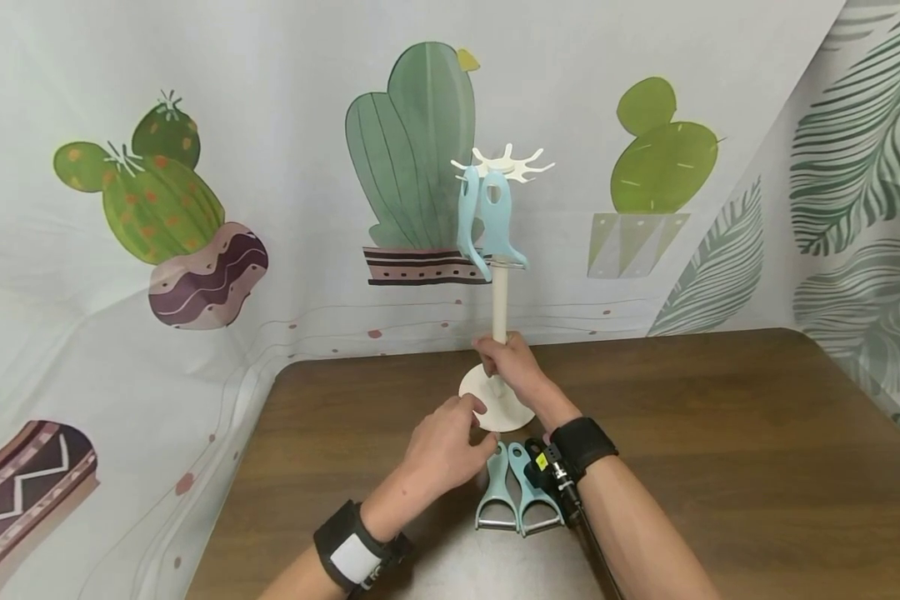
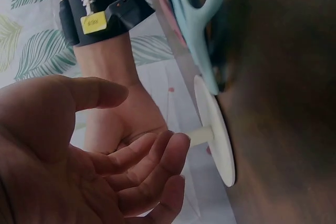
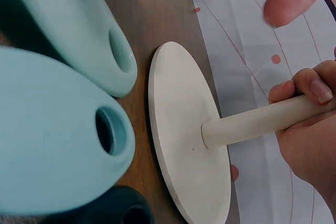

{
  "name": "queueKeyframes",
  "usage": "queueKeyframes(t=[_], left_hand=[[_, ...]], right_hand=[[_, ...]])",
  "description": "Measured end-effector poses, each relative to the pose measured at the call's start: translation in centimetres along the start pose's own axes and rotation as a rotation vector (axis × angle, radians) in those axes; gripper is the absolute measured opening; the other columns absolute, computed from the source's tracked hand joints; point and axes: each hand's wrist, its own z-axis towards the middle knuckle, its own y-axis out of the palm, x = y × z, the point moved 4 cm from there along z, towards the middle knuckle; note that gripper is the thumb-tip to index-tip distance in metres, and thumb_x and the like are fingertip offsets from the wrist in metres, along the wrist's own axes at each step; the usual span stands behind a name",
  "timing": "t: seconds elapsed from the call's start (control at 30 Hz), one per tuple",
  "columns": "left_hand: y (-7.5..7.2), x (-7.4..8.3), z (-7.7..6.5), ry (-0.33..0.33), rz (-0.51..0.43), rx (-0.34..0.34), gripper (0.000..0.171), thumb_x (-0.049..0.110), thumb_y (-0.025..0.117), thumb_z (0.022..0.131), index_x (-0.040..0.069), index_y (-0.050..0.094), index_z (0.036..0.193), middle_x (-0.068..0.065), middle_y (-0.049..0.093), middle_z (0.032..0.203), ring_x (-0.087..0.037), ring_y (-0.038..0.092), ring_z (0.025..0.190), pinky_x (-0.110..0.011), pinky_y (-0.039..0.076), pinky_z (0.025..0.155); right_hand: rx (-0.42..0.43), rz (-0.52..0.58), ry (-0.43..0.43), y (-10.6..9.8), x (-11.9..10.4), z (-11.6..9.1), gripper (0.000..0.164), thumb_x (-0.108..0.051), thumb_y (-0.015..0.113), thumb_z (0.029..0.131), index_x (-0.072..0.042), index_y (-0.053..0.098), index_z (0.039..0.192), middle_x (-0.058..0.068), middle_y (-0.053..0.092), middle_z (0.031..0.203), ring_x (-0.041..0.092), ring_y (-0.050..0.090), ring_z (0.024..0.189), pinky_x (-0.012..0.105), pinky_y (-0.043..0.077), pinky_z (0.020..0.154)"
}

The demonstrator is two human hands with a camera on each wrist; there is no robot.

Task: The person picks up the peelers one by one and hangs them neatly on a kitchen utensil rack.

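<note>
A cream stand with a round base (image 1: pixel 512 417), an upright post (image 1: pixel 500 300) and a ring of hooks (image 1: pixel 528 165) stands on the table. My right hand (image 1: pixel 521 371) grips the lower post, its fingers curled round it in the right wrist view. Beside the base, my left hand (image 1: pixel 442 442) hovers with loosely bent fingers and nothing in them. Two light-blue peelers, one turned edge-on (image 1: pixel 465 217) and one facing me (image 1: pixel 498 221), hang from the hooks. Two more blue peelers, a left one (image 1: pixel 497 483) and a right one (image 1: pixel 523 479), lie in front of the base.
A dark object with a hole (image 3: pixel 123 205) lies beside the blue handles in the right wrist view. Behind the brown wooden table (image 1: pixel 720 433) hangs a white cloth (image 1: pixel 292 167) printed with cacti and leaves. Both wrists wear black straps with cameras.
</note>
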Motion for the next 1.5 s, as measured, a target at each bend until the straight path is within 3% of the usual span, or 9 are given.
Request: queueKeyframes(t=[0.2,0.33,0.5,0.87,1.13,1.33,1.5], left_hand=[[1.0,0.1,-0.4,-0.010,0.038,-0.030,0.039,0.032,0.079,0.093,0.006,0.068,0.121,-0.002,0.063,0.092,-0.014,0.058,0.070,-0.035,0.049,0.061],[1.6,0.1,-0.6,-0.011,0.074,-0.038,0.039,0.033,0.078,0.094,0.006,0.068,0.121,-0.004,0.067,0.097,-0.019,0.064,0.074,-0.038,0.052,0.062],[2.4,0.1,-0.8,-0.008,0.112,-0.059,0.042,0.036,0.080,0.092,0.006,0.067,0.119,-0.008,0.070,0.103,-0.025,0.069,0.080,-0.041,0.053,0.063],[3.8,0.1,-1.0,-0.010,0.135,-0.109,0.054,0.041,0.085,0.088,0.004,0.066,0.122,-0.007,0.064,0.102,-0.018,0.063,0.079,-0.037,0.052,0.063],[4.0,0.0,-1.3,0.000,0.127,-0.112,0.051,0.033,0.084,0.086,0.002,0.065,0.122,-0.010,0.061,0.104,-0.018,0.058,0.078,-0.036,0.050,0.062],[4.3,-0.2,-1.5,-0.009,0.137,-0.130,0.056,0.034,0.084,0.087,0.001,0.064,0.128,-0.016,0.063,0.116,-0.022,0.064,0.085,-0.039,0.054,0.067],[4.3,-0.3,-1.5,-0.011,0.144,-0.129,0.057,0.035,0.086,0.087,0.002,0.064,0.128,-0.014,0.066,0.117,-0.024,0.067,0.089,-0.041,0.056,0.069]], right_hand=[[-0.011,0.012,-0.003,0.0,0.1,0.0,0.050,-0.022,0.056,0.107,-0.009,0.046,0.060,-0.002,0.037,0.056,0.021,0.036,0.057,0.031,0.033,0.065],[-0.018,0.021,-0.006,0.0,0.0,0.0,0.050,-0.021,0.057,0.107,-0.009,0.045,0.060,-0.002,0.037,0.056,0.018,0.035,0.056,0.030,0.032,0.063],[-0.015,0.040,-0.008,0.0,0.0,0.0,0.049,-0.020,0.057,0.107,-0.009,0.045,0.060,-0.003,0.036,0.056,0.017,0.034,0.055,0.030,0.030,0.062],[-0.009,0.033,-0.016,0.2,-0.2,0.0,0.049,-0.020,0.056,0.107,-0.009,0.045,0.061,-0.003,0.037,0.056,0.017,0.035,0.055,0.029,0.030,0.060],[0.000,0.040,-0.013,0.3,-0.1,0.1,0.048,-0.020,0.057,0.108,-0.007,0.046,0.062,-0.004,0.037,0.056,0.020,0.034,0.056,0.029,0.030,0.061],[0.003,0.031,-0.021,0.3,-0.1,0.0,0.051,-0.019,0.057,0.108,0.003,0.042,0.064,-0.003,0.037,0.056,0.029,0.033,0.058,0.029,0.030,0.061],[-0.003,0.036,-0.025,0.2,0.0,0.0,0.052,-0.018,0.057,0.108,0.009,0.041,0.067,-0.002,0.037,0.057,0.024,0.034,0.057,0.029,0.030,0.061]])
